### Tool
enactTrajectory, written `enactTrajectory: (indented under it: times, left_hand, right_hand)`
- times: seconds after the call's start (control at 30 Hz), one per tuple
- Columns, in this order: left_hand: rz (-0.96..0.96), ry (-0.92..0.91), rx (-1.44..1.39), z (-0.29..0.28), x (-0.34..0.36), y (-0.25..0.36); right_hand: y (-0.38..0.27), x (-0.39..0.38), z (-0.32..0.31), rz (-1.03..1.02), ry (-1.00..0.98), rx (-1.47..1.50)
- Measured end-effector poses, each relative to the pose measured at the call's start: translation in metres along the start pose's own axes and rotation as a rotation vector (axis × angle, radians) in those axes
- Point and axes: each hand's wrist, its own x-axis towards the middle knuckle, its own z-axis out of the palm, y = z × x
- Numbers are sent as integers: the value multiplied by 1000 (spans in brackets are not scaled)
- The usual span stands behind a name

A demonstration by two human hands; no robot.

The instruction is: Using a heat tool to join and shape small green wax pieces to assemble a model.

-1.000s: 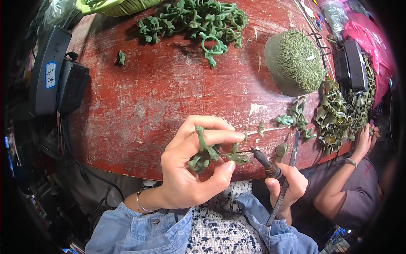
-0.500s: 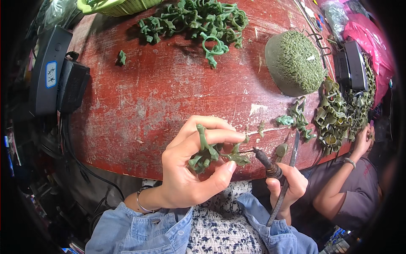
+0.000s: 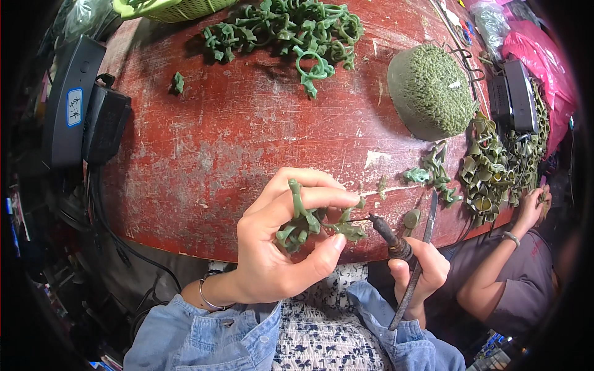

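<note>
My left hand (image 3: pixel 269 247) is closed round a branched green wax-like piece (image 3: pixel 297 226), pinched between thumb and fingers just over the table's near edge. My right hand (image 3: pixel 427 269) grips a dark pen-shaped tool with a thin wire tip (image 3: pixel 387 235), much like a soldering iron. The tip points left and reaches the held piece; exact contact is hard to make out. The same hand also holds a slim flat metal blade (image 3: pixel 428 229), which slants up past the fingers. A small green lump (image 3: pixel 412 218) lies beside the blade.
On the worn red table (image 3: pixel 185 179) are a heap of green ring-like pieces (image 3: pixel 284 31), a crumb-topped green block (image 3: pixel 433 93), small green parts (image 3: pixel 436 170) and an olive pile (image 3: pixel 486 167). Black devices (image 3: pixel 74 102) stand left. A co-worker's hand (image 3: pixel 532 207) is at the right.
Almost nothing differs. The pen's tip and the held piece stay together in nearly the same place, with only slight shifts of my hands.
</note>
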Motion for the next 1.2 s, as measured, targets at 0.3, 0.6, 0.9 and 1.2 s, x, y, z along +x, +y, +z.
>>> enactTrajectory:
  times: [0.3,0.6,0.9,1.2]
  left_hand:
    - [-4,-1,-10,0,0,0]
    - [3,-5,-17,1,1,-1]
    - [-31,43,80,10,-2,15]
    - [78,56,279,7,-8,27]
  right_hand:
    - [1,-3,2,29,19,8]
    - [8,-17,7,145,84,132]
    - [-13,-8,17,272,156,417]
    - [-19,-12,17,235,146,561]
